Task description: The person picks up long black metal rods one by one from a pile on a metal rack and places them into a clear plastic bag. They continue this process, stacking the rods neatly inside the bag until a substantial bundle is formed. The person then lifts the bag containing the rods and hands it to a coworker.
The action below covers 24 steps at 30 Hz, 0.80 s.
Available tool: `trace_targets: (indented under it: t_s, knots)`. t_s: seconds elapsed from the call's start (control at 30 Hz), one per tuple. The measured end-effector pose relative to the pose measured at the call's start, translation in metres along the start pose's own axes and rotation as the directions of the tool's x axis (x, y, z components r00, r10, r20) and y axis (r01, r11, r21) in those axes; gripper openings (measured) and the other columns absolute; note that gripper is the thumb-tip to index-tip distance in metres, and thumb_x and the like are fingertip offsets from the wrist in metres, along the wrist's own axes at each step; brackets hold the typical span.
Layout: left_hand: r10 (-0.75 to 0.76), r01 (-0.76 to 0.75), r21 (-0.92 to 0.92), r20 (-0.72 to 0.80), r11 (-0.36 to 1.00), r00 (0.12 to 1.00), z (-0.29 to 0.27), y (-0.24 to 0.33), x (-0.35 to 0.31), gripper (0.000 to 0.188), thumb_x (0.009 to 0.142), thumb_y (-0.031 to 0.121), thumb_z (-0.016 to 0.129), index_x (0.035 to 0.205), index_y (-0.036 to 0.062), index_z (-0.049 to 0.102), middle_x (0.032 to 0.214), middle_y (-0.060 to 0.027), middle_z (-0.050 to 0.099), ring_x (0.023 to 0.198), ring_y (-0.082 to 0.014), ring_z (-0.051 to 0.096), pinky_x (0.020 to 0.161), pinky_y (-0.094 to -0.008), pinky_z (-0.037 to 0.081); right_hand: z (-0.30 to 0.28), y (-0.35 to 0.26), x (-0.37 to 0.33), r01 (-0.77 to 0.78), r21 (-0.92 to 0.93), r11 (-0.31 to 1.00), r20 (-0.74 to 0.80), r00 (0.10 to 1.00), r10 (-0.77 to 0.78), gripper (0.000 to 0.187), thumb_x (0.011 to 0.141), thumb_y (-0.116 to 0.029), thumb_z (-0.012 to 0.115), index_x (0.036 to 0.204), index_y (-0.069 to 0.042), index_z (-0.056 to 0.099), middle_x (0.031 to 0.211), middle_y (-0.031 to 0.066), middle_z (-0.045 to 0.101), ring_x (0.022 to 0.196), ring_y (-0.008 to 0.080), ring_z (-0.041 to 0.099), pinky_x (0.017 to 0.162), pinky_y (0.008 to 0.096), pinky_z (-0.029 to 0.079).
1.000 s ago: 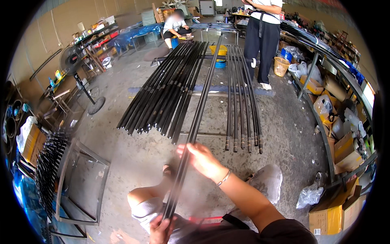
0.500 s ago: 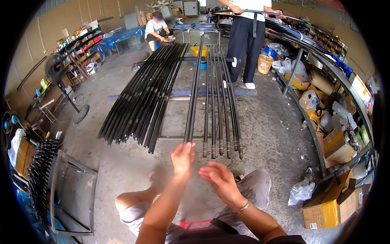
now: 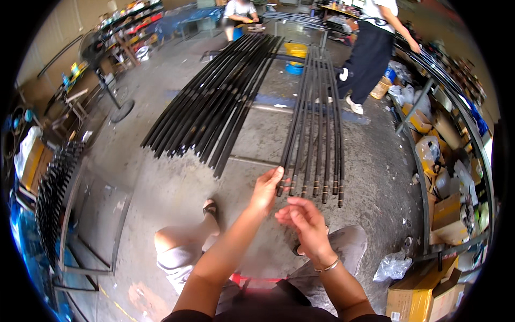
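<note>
My left hand (image 3: 265,189) is closed around the near end of the leftmost pole in a row of slim black poles (image 3: 315,129). Its thumb lies on top, and fingertips show beyond the pole. The row has banded near ends pointing toward me. Just below those ends, my right hand (image 3: 304,221) hovers with loosely bent fingers apart and nothing in it. A metal bracelet circles that wrist. Left of the row, a larger bundle of black poles (image 3: 214,96) lies side by side, apart from my hands.
A standing person (image 3: 370,48) reaches toward the long rack (image 3: 456,102) on the right; cardboard boxes (image 3: 416,300) sit below it. Another person (image 3: 240,13) sits at the back. On the left are a standing fan (image 3: 102,70) and a metal frame (image 3: 88,268) beside stacked dark rods (image 3: 51,204).
My left hand has brought its pole rightward against the right-hand row. My right hand stays close by, empty. The standing person has stepped right and lowered an arm to the rack. My view has shifted.
</note>
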<state>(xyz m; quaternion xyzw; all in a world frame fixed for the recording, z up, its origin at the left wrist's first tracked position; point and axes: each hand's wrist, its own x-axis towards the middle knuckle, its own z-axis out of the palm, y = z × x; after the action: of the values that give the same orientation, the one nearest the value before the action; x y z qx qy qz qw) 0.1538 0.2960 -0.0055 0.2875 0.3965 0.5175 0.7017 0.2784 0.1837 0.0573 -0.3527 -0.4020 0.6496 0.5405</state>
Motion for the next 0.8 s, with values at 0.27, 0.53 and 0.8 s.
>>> trace_targets:
  t_s: [0.27, 0.53, 0.8]
  knots:
    - [0.283, -0.469, -0.392, -0.445, 0.791, 0.85, -0.077, 0.032, -0.005, 0.061, 0.084, 0.042, 0.064, 0.125, 0.0025, 0.04, 0.122, -0.0134, 0.048, 0.117, -0.0281, 0.045, 0.098, -0.0462, 0.041, 0.028, -0.035, 0.085, 0.087, -0.195, 0.977, 0.201, 0.978, -0.047, 0.032, 0.092, -0.014, 0.054, 0.12, -0.001, 0.045, 0.107, 0.0121, 0.058, 0.103, 0.0214, 0.058, 0.09, 0.0346, 0.049]
    - [0.114, -0.326, -0.578, -0.372, 0.748, 0.921, -0.06, 0.061, -0.023, 0.024, 0.094, 0.015, 0.051, 0.111, -0.0018, 0.052, 0.111, -0.0116, 0.056, 0.102, -0.0218, 0.055, 0.094, -0.0391, 0.048, 0.028, 0.015, 0.283, -0.269, -0.176, 0.947, -0.151, 0.958, 0.244, 0.051, 0.085, -0.033, 0.066, 0.118, 0.001, 0.047, 0.106, 0.0115, 0.057, 0.098, 0.0223, 0.057, 0.086, 0.0372, 0.048]
    - [0.044, -0.328, -0.645, -0.415, 0.69, 0.909, -0.037, 0.049, -0.08, 0.024, 0.089, -0.002, 0.045, 0.113, -0.0027, 0.043, 0.112, -0.0182, 0.051, 0.102, -0.03, 0.055, 0.094, -0.0454, 0.049, 0.034, 0.045, 0.347, -0.328, 0.275, 0.904, -0.079, 0.929, 0.361, 0.03, 0.089, -0.016, 0.061, 0.105, 0.006, 0.049, 0.095, 0.0179, 0.061, 0.085, 0.0282, 0.064, 0.076, 0.0366, 0.058]
